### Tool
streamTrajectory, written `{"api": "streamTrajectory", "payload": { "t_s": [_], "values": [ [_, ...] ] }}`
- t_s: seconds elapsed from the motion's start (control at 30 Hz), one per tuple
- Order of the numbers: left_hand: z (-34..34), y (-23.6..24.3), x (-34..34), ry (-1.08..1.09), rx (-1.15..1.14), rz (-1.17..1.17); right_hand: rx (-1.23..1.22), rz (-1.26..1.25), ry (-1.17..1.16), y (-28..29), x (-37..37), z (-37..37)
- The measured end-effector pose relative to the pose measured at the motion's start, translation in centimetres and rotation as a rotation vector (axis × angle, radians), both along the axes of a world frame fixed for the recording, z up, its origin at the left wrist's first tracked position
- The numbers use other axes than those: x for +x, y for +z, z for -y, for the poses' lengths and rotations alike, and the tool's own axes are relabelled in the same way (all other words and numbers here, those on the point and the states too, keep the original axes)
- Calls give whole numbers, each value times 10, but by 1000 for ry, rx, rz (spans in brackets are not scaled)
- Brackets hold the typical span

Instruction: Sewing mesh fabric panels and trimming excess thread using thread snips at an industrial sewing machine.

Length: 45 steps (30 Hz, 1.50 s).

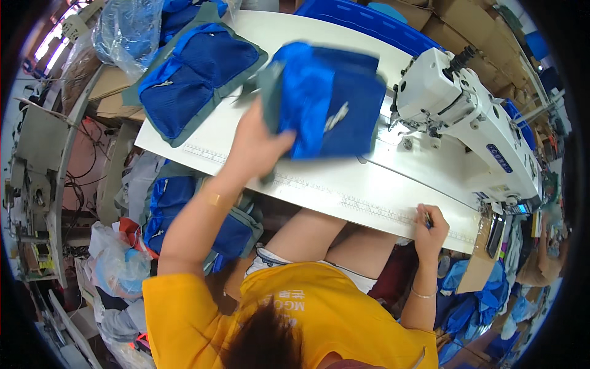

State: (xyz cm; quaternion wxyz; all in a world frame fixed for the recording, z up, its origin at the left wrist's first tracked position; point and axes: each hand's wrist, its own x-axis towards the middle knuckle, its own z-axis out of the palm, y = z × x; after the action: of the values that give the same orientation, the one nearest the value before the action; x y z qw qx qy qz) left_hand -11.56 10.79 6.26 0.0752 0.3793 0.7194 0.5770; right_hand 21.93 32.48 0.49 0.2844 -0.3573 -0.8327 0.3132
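Blue fabric piece gripped in my left hand, at 12 o'clock over the table | right hand closed on a small tool at 4 o'clock | lay it flat, square beside the sewing machine

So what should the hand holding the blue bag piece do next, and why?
Probably lay it down. The left hand grips the blue and grey fabric piece, lifted and blurred above the white table, while a similar finished piece already lies at the table's far left. The right hand rests at the table edge holding a small tool, away from the sewing machine.
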Motion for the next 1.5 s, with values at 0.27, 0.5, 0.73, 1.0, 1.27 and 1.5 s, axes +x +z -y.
{"api": "streamTrajectory", "payload": {
  "t_s": [0.27, 0.5, 0.73, 1.0, 1.27, 1.5],
  "values": [
    [-161, -21, -92, 18, 285, 95, 221, -52, -16, -16, -5, 2],
    [-3, -32, -58, 178, -79, -598, 318, -13, 12, -11, -1, 7],
    [183, -73, -51, 879, -10, -324, 344, -28, 30, -16, -2, 9],
    [252, -166, 2, 1005, -17, 287, 302, 69, -35, -15, -3, 12],
    [255, -207, 44, 663, -813, -382, 321, 73, 0, -22, -1, 15],
    [280, -227, 37, 654, -824, -91, 357, 68, 16, -23, 0, 19]
  ]
}}
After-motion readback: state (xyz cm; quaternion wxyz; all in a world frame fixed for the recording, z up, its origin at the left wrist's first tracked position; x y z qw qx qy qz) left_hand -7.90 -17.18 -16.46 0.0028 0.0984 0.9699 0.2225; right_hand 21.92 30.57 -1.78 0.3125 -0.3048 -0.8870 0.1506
